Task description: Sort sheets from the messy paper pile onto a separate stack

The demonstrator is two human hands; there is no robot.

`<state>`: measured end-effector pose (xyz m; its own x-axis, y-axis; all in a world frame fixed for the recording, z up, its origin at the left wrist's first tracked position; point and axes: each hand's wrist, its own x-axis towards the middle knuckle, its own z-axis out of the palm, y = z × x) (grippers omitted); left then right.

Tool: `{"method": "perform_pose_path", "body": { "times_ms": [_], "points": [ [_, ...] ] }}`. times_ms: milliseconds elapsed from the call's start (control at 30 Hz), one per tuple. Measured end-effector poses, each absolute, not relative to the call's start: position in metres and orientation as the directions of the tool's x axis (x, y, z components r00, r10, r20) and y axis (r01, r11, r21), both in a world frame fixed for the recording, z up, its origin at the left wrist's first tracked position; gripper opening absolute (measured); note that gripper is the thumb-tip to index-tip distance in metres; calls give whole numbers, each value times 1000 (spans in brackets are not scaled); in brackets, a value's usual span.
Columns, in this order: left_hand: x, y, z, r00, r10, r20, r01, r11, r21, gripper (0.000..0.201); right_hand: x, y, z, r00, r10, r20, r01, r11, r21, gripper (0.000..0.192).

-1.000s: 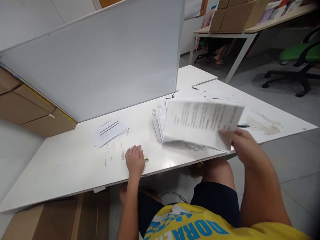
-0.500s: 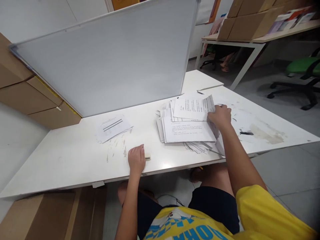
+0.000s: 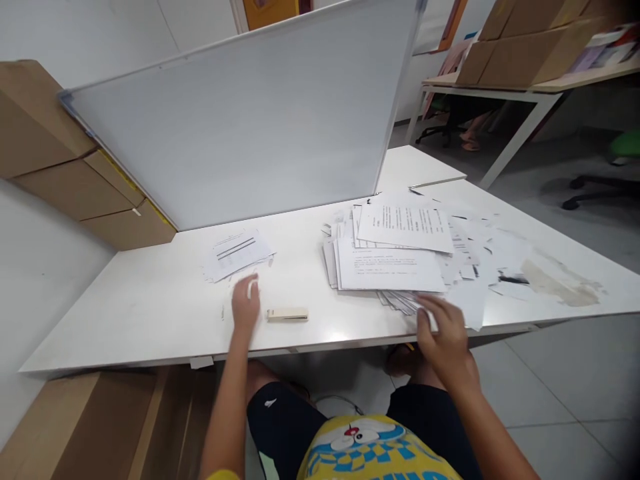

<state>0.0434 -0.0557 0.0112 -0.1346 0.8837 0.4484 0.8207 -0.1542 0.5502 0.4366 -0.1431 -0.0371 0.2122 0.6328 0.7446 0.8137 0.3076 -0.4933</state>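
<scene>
My left hand [image 3: 246, 303], slightly blurred, hovers over the desk with thumb and fingers apart, holding nothing. Just to its right lies a cream stapler [image 3: 288, 315]. Beyond that hand is a small stack of printed sheets [image 3: 243, 253] with two dark bars on the top page. My right hand [image 3: 444, 333], fingers loosely bent and apart, is at the desk's front edge, beside the near corner of a large, uneven pile of papers [image 3: 390, 270]. Whether its fingertips touch the lower sheets I cannot tell. A printed sheet [image 3: 405, 227] lies on top of this pile.
A large whiteboard [image 3: 240, 133] stands along the back of the white desk [image 3: 150, 303]. Cardboard boxes [image 3: 55, 127] are stacked at the left. Loose sheets and torn scraps [image 3: 470, 253] spread right of the pile. Another person's feet [image 3: 471, 141] show under the far table.
My right hand has let go of the top sheet and drawn back to the desk's front edge. My left hand has moved left off the stapler, which now shows fully.
</scene>
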Motion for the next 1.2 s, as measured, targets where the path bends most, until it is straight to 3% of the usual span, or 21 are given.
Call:
{"method": "perform_pose_path", "body": {
  "times_ms": [100,200,333,467,600,733,867,1033,1200],
  "points": [
    [-8,-15,11,-211,908,361,925,67,373,60,419,-166,-56,42,713,700,779,415,-470,26],
    [-35,6,3,-252,933,258,924,153,350,64,409,-169,-61,-57,743,667,748,474,-465,29],
    [-36,2,-4,-159,956,248,935,65,348,50,396,-157,-51,-99,736,670,678,543,-495,31],
    [-30,-9,2,-78,955,285,895,-59,442,42,375,-140,-32,-154,769,620,582,578,-573,32],
    [-28,-7,5,-74,927,368,926,-73,370,43,342,-105,-9,-309,815,489,517,576,-633,33],
    [-27,-3,4,-144,935,324,945,32,325,45,291,-51,8,-394,882,257,625,462,-629,39],
    [-27,-9,6,-98,945,313,936,-19,351,40,246,-8,6,-380,924,43,771,342,-537,68],
    [-31,-6,5,-183,909,375,945,57,323,43,238,0,-13,-399,915,65,786,378,-490,67],
    [-32,2,-3,-203,926,318,956,118,269,47,246,-9,-15,-364,926,98,800,365,-476,63]
  ]
}}
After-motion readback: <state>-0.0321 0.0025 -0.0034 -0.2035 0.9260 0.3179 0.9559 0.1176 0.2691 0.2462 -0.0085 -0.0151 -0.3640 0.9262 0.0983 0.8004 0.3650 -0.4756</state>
